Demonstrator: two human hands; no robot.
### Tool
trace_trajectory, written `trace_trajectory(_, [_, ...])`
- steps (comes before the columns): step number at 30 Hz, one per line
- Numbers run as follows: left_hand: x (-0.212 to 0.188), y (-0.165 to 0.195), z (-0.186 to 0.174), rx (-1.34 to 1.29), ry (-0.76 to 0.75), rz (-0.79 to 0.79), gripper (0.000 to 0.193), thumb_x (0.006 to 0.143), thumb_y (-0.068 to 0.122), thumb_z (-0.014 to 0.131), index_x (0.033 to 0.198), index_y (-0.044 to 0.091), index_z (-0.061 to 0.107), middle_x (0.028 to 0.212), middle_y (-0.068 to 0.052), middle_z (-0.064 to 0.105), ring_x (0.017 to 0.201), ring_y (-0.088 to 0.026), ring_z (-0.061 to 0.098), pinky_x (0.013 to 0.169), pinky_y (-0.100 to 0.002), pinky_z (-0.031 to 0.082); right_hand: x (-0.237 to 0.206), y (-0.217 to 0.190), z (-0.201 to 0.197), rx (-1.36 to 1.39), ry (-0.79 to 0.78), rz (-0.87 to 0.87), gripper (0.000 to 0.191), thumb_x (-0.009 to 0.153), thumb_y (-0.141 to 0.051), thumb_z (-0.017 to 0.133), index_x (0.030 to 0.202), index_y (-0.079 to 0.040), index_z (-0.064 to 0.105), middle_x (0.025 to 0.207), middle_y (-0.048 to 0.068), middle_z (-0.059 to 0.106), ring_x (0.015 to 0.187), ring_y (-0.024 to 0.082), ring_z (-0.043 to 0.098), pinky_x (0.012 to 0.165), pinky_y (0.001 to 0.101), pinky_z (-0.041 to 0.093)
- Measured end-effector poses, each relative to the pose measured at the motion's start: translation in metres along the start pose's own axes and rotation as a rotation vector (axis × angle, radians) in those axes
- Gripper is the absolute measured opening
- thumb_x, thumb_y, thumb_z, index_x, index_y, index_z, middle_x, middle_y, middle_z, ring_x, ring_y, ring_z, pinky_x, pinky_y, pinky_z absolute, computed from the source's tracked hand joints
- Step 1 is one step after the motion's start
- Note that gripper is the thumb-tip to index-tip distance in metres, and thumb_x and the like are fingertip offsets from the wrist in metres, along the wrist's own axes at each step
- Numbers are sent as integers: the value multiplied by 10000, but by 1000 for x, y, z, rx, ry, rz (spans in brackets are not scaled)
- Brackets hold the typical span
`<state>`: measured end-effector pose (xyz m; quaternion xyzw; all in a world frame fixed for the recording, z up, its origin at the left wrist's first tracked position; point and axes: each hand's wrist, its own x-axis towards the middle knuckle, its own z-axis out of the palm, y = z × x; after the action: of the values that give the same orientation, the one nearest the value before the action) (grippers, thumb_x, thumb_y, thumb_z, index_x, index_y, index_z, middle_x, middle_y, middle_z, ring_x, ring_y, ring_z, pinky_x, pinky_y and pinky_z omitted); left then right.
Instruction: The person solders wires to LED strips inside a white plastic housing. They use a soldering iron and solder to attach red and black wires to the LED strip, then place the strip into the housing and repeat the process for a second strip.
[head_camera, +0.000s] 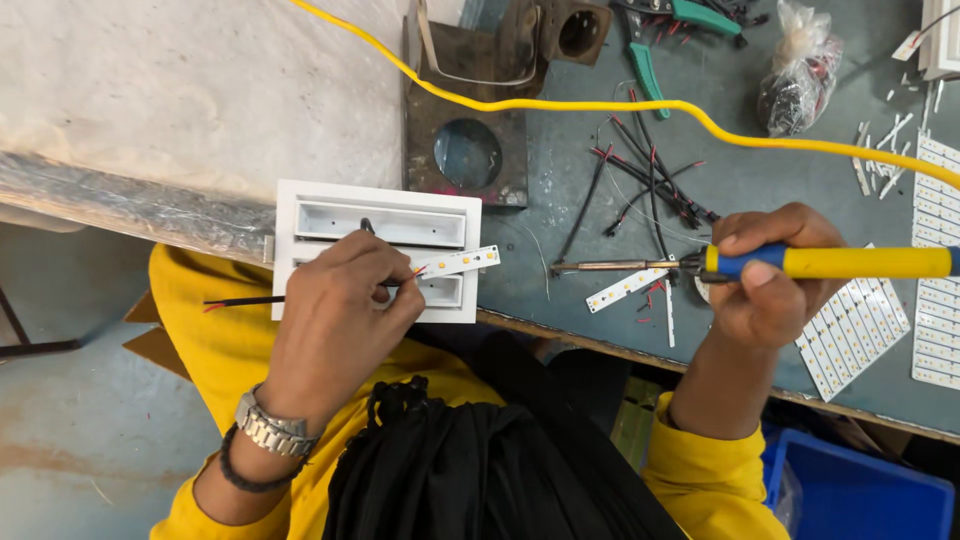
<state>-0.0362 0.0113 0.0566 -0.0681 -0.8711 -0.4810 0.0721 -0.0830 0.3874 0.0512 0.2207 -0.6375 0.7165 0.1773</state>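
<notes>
Head view. We see the left hand (345, 300) pinching a white LED strip (458, 262) over the white housing (375, 262). Right of the housing, the right hand (770, 275) grips a soldering iron (760, 263), its long axis level, tip toward the strip, apart.

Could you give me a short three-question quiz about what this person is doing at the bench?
1. True or false: the right hand holds a soldering iron with a yellow and blue handle.
2. What does the left hand pinch? A) green pliers B) a narrow white LED strip C) a plastic bag
3. What white thing lies under the left hand?

Key: 1 true. 2 B. 3 A white rectangular housing with two long slots, at the bench edge.
</notes>
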Motion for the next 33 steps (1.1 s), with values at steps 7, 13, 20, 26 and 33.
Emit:
trace_trajectory(7, [0, -1, 1, 11, 0, 17, 85, 822, 61, 739, 884, 4, 728, 873, -95, 704, 669, -240, 708, 611, -324, 560, -16, -13, 1, -182, -163, 7, 330, 849, -231, 740, 872, 82, 638, 699, 131, 610, 499, 124, 460, 514, 242, 340])
trace_trajectory(13, [-1, -1, 1, 31, -7, 9, 67, 829, 46, 740, 875, 2, 720, 884, -93, 707, 680, -230, 710, 619, -314, 562, -21, -16, -3, -297, -145, 2, 327, 836, -236, 723, 881, 77, 639, 658, 105, 597, 487, 98, 452, 507, 230, 334])
trace_trajectory(20, [-2, 0, 1, 37, 0, 6, 80, 813, 45, 754, 874, 7, 719, 878, -83, 711, 668, -213, 704, 619, -313, 550, -17, -24, -12, -601, -141, -18, 293, 884, -259, 694, 914, 31, 667, 763, 115, 672, 591, 133, 592, 571, 218, 443])
trace_trajectory(26, [-2, -2, 2, 41, 0, 11, 77, 813, 44, 754, 874, 12, 722, 880, -79, 712, 675, -211, 704, 628, -309, 553, -16, -18, -10, -666, -139, -8, 276, 841, -256, 664, 890, 16, 667, 733, 92, 670, 566, 109, 572, 565, 204, 427])
trace_trajectory(33, [-2, -3, 2, 44, 5, 16, 80, 810, 48, 756, 875, 13, 725, 882, -77, 716, 667, -208, 703, 625, -311, 551, -13, -15, -7, -672, -141, -3, 235, 825, -207, 656, 877, 23, 660, 730, 93, 673, 574, 109, 591, 566, 209, 441])
